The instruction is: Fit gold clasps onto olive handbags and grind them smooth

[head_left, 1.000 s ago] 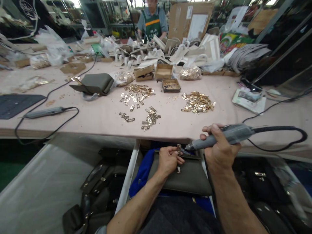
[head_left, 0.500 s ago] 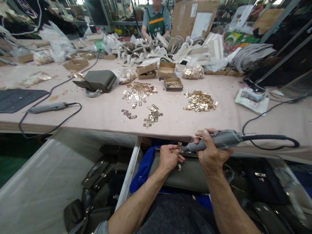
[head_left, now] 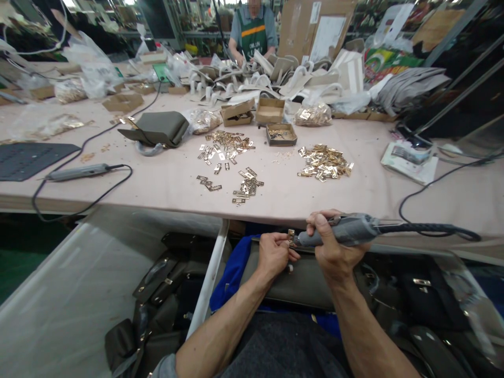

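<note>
Across a pale pink worktable point(head_left: 165, 195) lie loose piles of small gold-toned plates point(head_left: 325, 164), with a person in a green apron point(head_left: 254, 41) at the far side. Below the near edge, an olive bag point(head_left: 301, 287) lies over blue cloth point(head_left: 233, 275), and at its upper edge the fingers of the left hand point(head_left: 273, 255) are pinched on a metal plate point(head_left: 291, 236) standing upright. Wrapped around a grey power screwdriver point(head_left: 356, 230), the right hand point(head_left: 334, 252) points the tool's tip at that plate, just beside the left fingertips.
</note>
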`<state>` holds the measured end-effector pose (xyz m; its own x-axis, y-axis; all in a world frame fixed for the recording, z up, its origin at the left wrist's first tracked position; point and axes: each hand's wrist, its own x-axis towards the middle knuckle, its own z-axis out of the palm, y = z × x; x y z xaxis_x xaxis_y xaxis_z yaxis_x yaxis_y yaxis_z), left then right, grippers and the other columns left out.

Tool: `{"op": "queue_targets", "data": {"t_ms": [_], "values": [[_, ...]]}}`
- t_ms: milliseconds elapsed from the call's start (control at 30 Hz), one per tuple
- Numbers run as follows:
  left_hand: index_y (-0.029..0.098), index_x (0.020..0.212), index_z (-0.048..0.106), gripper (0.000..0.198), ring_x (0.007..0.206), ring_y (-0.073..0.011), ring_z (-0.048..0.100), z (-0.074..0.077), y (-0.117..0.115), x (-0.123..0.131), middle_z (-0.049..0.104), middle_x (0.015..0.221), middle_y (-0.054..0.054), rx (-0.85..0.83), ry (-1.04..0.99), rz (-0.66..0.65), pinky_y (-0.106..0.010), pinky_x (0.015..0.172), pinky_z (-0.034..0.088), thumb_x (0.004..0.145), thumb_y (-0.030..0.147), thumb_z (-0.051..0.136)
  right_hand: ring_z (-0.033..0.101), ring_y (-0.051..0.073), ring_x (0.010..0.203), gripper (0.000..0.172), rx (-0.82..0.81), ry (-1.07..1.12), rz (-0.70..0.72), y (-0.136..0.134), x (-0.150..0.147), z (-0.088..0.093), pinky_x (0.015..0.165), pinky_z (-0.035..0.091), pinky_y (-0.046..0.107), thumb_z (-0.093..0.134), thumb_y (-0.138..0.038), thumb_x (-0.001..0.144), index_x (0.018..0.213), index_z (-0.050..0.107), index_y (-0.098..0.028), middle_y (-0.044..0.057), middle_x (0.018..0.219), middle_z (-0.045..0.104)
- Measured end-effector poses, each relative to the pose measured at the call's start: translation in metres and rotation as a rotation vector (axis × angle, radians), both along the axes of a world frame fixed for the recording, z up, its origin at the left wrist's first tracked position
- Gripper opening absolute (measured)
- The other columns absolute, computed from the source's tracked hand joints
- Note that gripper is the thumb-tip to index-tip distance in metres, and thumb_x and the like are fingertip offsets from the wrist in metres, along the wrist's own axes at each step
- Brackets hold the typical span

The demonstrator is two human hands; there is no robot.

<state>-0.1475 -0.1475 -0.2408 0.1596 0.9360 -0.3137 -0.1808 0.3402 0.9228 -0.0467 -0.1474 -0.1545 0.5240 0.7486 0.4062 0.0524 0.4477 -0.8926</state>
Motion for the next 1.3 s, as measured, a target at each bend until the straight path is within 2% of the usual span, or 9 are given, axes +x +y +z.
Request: {"op": "queue_targets", "data": {"t_ms": [367,533,633,767,833,967,1067,1167,1300], "values": [[0.014,0.057,0.062,0.032,0.045,-0.0153,0.06,0.014,-0.003,-0.002,0.062,0.053,-0.004,0.057,0.055,0.02,-0.019,0.045,0.048,0.089,0.012,0.056,0.064,0.017,0.066,0.011,0.03,-0.344,0.22,-0.003,-0.006,0.001,0.062,0.053,0.033,0.079,-0.019,0.083,0.081,0.068,-0.019,0.003,0.075,0.067],[0.014,0.059,0.063,0.026,0.046,-0.017,0.06,0.019,-0.007,-0.004,0.062,0.053,-0.004,0.09,0.095,0.023,-0.02,0.045,0.046,0.084,0.01,0.056,0.065,0.018,0.067,0.016,-0.031,-0.369,0.289,-0.003,0.001,-0.008,0.062,0.056,0.033,0.084,-0.025,0.079,0.081,0.07,-0.018,0.004,0.077,0.069],[0.014,0.062,0.066,0.02,0.055,-0.0208,0.064,0.017,-0.008,-0.005,0.065,0.057,-0.005,0.161,0.118,0.004,-0.023,0.05,0.05,0.081,0.016,0.065,0.065,0.016,0.066,0.023,-0.064,-0.375,0.443,-0.005,0.007,-0.01,0.061,0.057,0.03,0.089,-0.028,0.074,0.083,0.07,-0.019,0.003,0.077,0.07],[0.013,0.071,0.068,0.016,0.059,-0.0236,0.068,0.007,-0.01,-0.003,0.066,0.06,-0.007,0.149,0.036,-0.062,-0.024,0.051,0.053,0.08,0.026,0.065,0.063,0.016,0.062,0.02,0.008,-0.253,0.728,-0.006,0.017,0.013,0.055,0.055,0.029,0.087,-0.025,0.077,0.086,0.069,-0.023,0.0,0.07,0.067],[0.01,0.086,0.07,0.02,0.06,-0.0242,0.071,0.002,-0.013,-0.002,0.07,0.068,-0.01,0.071,-0.056,-0.096,-0.026,0.052,0.056,0.079,0.025,0.059,0.06,0.015,0.057,0.016,0.126,-0.078,0.76,-0.006,0.024,0.033,0.051,0.051,0.029,0.082,-0.024,0.08,0.091,0.069,-0.024,-0.001,0.065,0.062],[0.008,0.104,0.07,0.035,0.061,-0.0215,0.072,0.001,-0.024,-0.002,0.074,0.081,-0.011,0.117,-0.086,-0.068,-0.024,0.053,0.056,0.071,0.021,0.064,0.052,0.015,0.056,0.009,0.22,0.245,0.496,-0.002,0.05,0.063,0.041,0.035,0.024,0.077,-0.025,0.079,0.085,0.07,-0.024,-0.002,0.062,0.048],[0.008,0.091,0.073,0.021,0.05,-0.0182,0.066,0.012,-0.031,-0.01,0.069,0.063,-0.009,0.24,0.002,-0.057,-0.02,0.047,0.051,0.084,0.023,0.06,0.051,0.017,0.062,0.016,0.119,0.417,0.202,0.017,0.079,0.058,0.041,0.032,0.027,0.073,-0.024,0.076,0.064,0.063,-0.023,0.0,0.066,0.04],[0.007,0.086,0.075,0.022,0.049,-0.0177,0.065,0.041,-0.042,-0.027,0.067,0.06,-0.009,0.312,-0.042,0.02,-0.02,0.048,0.051,0.09,0.026,0.064,0.058,0.018,0.067,0.019,0.036,0.587,-0.057,0.054,0.112,0.039,0.045,0.037,0.028,0.069,-0.017,0.077,0.059,0.062,-0.021,0.003,0.068,0.047],[0.006,0.09,0.076,0.024,0.045,-0.0151,0.062,0.104,-0.065,-0.066,0.071,0.071,-0.012,0.361,-0.153,0.163,-0.018,0.043,0.049,0.092,0.031,0.077,0.062,0.018,0.066,0.029,-0.092,0.692,-0.199,0.1,0.155,0.009,0.052,0.046,0.031,0.059,-0.005,0.082,0.058,0.058,-0.022,0.003,0.07,0.055]]}}
